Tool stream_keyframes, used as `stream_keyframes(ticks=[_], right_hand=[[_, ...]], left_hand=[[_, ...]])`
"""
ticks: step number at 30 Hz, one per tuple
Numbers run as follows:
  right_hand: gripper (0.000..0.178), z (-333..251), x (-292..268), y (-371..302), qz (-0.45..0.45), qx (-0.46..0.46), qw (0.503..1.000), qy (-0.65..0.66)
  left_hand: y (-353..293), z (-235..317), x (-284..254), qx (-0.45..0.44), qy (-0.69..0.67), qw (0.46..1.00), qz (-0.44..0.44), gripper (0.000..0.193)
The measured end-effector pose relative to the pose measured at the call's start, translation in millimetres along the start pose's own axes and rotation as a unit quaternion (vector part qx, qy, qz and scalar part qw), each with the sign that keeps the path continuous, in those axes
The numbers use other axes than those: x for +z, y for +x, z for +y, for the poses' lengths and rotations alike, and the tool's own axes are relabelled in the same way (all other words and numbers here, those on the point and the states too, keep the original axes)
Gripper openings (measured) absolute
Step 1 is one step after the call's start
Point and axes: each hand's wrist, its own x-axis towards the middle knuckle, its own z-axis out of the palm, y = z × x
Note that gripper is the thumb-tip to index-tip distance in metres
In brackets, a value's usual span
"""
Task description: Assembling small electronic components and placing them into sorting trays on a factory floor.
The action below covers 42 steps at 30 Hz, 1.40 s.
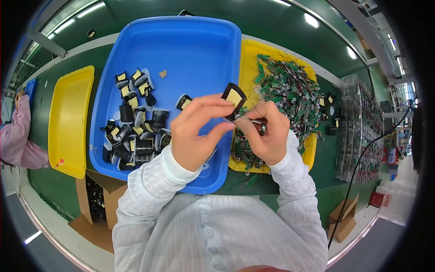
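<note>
Head view: left fingers [209, 110] pinch a black housing [234, 97]; right fingers [272, 114], curled close beside, grip a board [262, 128].

The big tray [190, 59] is in the middle, housings [126, 113] mostly piled along its left side. A second tray [70, 122] sits just left of it, with a carton [115, 188] off that one's near end. Right of the middle you've got a third tray [310, 154] heaped with circuit boards [287, 81], then some loose parts [331, 98], then stacked racks [355, 131] further right. Left hand [199, 129] is over the big tray, right hand [267, 131] over the third.
</note>
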Motion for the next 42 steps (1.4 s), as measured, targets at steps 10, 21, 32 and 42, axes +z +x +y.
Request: stream_keyframes(ticks=[10,21,32,42], right_hand=[[0.018,-2.1,-4.0,3.0,-0.030,0.059,0.996,0.057],[0.020,-5.8,-12.1,4.4,-0.087,0.155,0.977,0.121],[0.014,-10.3,-14.7,12.0,-0.119,0.273,0.904,0.307],[0.020,-13.2,-0.4,-0.2,-0.061,0.126,0.986,0.085]], left_hand=[[-0.4,-0.5,-2.3,0.045,0.027,0.999,-0.007,0.027],[-0.1,5.8,-0.2,0.118,0.117,0.986,-0.006,0.033],[1.1,1.5,-2.6,-0.203,-0.348,0.911,-0.093,0.024],[-2.7,5.6,1.2,-0.236,-0.334,0.911,-0.060,0.017]])
